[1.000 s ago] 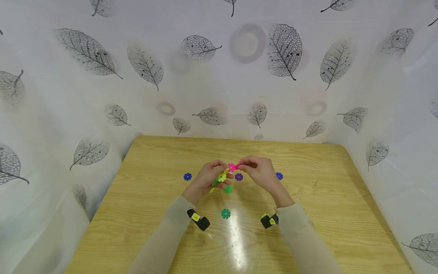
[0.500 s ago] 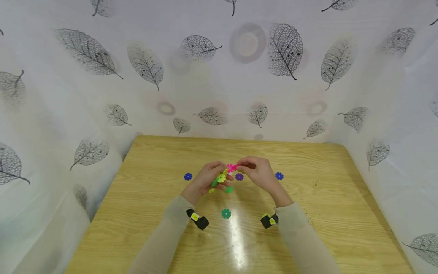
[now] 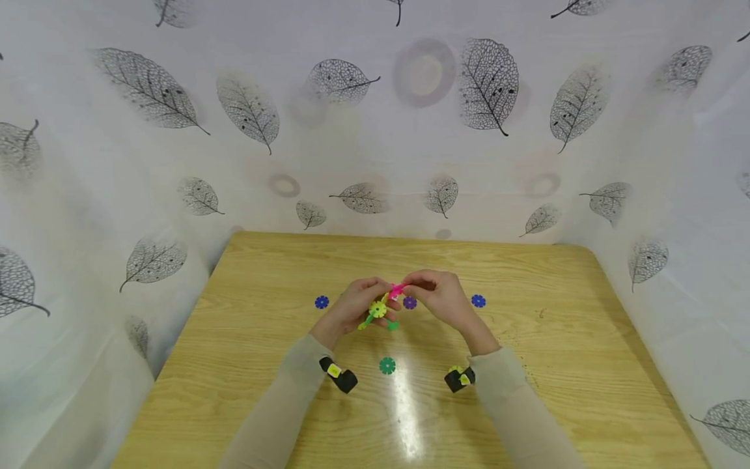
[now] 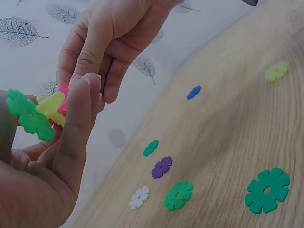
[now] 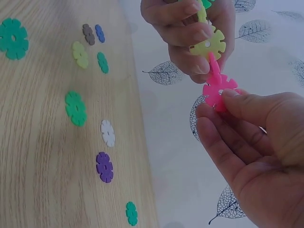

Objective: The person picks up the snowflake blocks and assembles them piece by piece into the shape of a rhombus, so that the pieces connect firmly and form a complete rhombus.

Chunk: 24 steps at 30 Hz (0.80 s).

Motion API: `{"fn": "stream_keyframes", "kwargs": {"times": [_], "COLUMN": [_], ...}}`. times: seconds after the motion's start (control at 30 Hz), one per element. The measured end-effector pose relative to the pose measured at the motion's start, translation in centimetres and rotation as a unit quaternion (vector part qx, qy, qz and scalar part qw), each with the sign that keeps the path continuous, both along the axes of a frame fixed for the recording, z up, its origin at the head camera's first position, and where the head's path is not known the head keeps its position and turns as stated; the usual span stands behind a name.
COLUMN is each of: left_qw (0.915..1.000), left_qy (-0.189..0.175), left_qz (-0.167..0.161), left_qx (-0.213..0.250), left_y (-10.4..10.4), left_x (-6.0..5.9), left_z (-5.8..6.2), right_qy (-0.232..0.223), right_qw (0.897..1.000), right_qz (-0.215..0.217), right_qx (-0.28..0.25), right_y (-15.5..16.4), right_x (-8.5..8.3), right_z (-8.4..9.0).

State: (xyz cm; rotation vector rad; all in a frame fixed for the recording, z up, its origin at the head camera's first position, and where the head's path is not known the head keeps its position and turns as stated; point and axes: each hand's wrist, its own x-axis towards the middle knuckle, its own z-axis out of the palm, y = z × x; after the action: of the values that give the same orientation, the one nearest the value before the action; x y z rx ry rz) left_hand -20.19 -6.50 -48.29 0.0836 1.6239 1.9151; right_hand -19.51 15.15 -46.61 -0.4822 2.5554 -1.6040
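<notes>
L hand (image 3: 354,305) grips a cluster of notched plastic discs (image 3: 377,310), yellow and green. R hand (image 3: 442,296) pinches the pink disc (image 5: 218,90), slotted edge-on against the cluster's yellow piece; only the R wrist view shows that join. Loose flat discs lie on the glossy wood-grain table (image 3: 527,365) below the grip, incl. a green disc (image 3: 387,366).

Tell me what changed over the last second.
The pink disc in the right hand tilted from face-up to edge-on against the yellow disc, and both hands dipped slightly. The left hand keeps holding the cluster; loose discs on the table stayed put.
</notes>
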Motion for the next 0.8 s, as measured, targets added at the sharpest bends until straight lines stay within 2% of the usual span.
{"fn": "stream_keyframes", "kwargs": {"times": [0.3,0.5,0.63,0.8], "left_qw": [1.0,0.9999,0.9995,0.9993], "left_qy": [0.004,0.0,-0.005,-0.006], "left_qz": [0.004,0.015,0.03,0.036], "left_qx": [-0.005,-0.002,-0.003,0.002], "left_y": [-0.1,-0.2,-0.4,-0.6], "left_x": [0.0,-0.1,0.0,0.0], "left_z": [-0.1,-0.3,-0.1,-0.1], "right_qy": [0.007,-0.015,-0.012,-0.005], "right_qw": [1.0,1.0,0.999,0.993], "right_qz": [0.006,0.007,0.0,-0.015], "right_qx": [-0.005,-0.004,0.039,0.117], "right_y": [-0.2,0.1,0.5,0.9], "right_x": [0.1,-0.2,-0.8,-1.8], "right_z": [0.0,-0.5,-1.6,-4.2]}}
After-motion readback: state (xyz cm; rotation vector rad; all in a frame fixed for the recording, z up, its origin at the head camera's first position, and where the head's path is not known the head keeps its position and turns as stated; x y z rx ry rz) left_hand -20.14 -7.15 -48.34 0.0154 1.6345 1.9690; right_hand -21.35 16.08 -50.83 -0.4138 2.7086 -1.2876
